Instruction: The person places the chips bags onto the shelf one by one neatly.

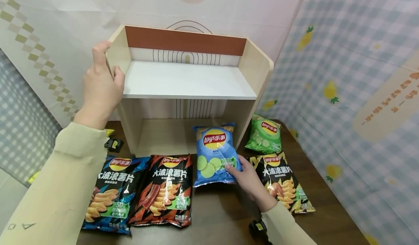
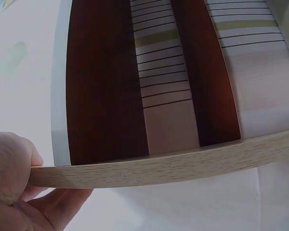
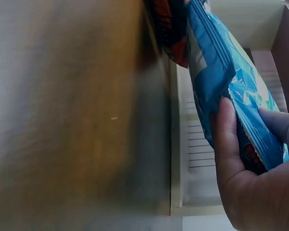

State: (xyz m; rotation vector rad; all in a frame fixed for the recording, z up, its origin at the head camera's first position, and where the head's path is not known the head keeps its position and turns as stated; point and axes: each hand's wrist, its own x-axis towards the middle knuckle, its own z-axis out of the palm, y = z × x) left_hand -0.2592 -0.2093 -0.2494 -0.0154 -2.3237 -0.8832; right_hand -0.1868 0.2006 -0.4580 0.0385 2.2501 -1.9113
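Note:
My right hand (image 1: 250, 179) grips a blue bag of Lay's chips (image 1: 214, 154) by its lower right side, thumb on the front. In the right wrist view, fingers (image 3: 226, 139) press behind the bag (image 3: 214, 62). The bag is upright in front of the shelf's lower compartment and overlaps its opening. My left hand (image 1: 103, 83) holds the left side panel of the wooden shelf (image 1: 190, 95) near its top. The left wrist view shows that hand (image 2: 19, 187) around the panel's edge (image 2: 159, 168), thumb on one side and fingers on the other.
On the table (image 1: 216, 216) lie a blue-black chip bag (image 1: 114, 194) and a red-black one (image 1: 165, 190) at the left front. A yellow-black bag (image 1: 281, 183) and a green bag (image 1: 265, 135) are right of the shelf. Patterned cloth (image 1: 353, 92) hangs behind and at the sides.

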